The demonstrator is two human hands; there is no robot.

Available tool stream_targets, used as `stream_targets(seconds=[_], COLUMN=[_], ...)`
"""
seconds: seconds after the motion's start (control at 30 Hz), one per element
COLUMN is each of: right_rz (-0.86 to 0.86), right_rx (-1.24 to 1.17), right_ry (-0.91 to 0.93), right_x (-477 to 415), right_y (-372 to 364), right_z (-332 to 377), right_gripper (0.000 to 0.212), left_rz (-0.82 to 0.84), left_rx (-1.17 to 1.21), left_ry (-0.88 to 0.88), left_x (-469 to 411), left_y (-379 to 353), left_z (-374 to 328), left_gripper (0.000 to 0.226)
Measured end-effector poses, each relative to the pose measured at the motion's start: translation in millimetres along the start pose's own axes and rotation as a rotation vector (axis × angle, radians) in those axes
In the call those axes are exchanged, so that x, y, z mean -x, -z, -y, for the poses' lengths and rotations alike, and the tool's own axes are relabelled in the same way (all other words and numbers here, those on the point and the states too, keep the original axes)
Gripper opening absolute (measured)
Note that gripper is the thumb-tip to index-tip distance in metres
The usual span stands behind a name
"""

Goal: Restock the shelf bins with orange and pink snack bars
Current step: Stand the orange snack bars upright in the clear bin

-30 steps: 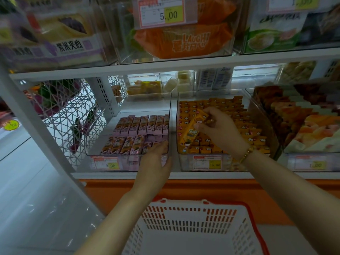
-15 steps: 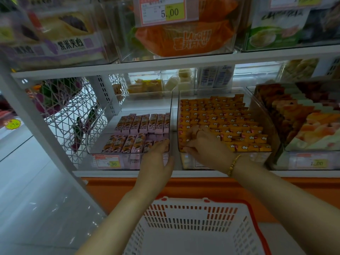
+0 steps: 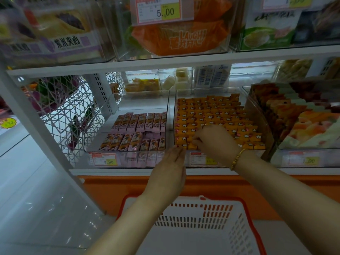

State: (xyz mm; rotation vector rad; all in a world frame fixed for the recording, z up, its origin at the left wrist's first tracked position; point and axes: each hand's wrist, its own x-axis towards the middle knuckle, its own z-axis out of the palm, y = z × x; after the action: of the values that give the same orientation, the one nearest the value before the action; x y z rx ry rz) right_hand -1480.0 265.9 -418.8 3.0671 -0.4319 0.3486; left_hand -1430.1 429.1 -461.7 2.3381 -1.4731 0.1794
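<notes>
The white shelf (image 3: 128, 171) runs wide across the scene, with a red-rimmed white basket (image 3: 244, 227) near and below it. On it 2 clear bins sit side by side: the left bin (image 3: 95, 126) holds pink snack bars (image 3: 139, 122) in 2 rows, and the right bin (image 3: 257, 115) is packed with orange snack bars (image 3: 217, 115). The left hand (image 3: 169, 170) is flat, fingers straight, tips at the near rim where the 2 bins meet. The right hand (image 3: 215, 142), with a gold bracelet (image 3: 237, 159) on the wrist, is down on the near-left orange bars with fingers curled, and I cannot tell whether it pinches one.
</notes>
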Motion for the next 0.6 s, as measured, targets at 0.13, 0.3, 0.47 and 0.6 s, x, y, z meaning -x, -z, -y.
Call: stream_targets(seconds=[0.13, 0.3, 0.47, 0.6], right_rz=[-0.089, -0.341, -0.619, -0.409], right_rx=[-0.049, -0.180, -0.466, -1.022], right_ry=[-0.041, -0.002, -0.082, -0.279], right_x=[4.3, 12.6, 17.9, 13.8], right_y=[-3.3, 16.3, 60.0, 73.2], right_z=[4.9, 7.8, -0.6, -5.7], right_gripper=[0.025, 0.021, 0.012, 0.014], left_rz=[0.010, 0.024, -0.074, 0.051], left_rx=[-0.010, -0.022, 0.440, 1.205], left_ry=[0.017, 0.013, 0.199, 0.471], left_x=[-1.5, -2.6, 2.0, 0.0], left_y=[-0.1, 2.1, 15.3, 38.1], left_z=[-2.1, -1.1, -7.6, -13.6], left_gripper=[0.055, 0.056, 0.041, 0.044])
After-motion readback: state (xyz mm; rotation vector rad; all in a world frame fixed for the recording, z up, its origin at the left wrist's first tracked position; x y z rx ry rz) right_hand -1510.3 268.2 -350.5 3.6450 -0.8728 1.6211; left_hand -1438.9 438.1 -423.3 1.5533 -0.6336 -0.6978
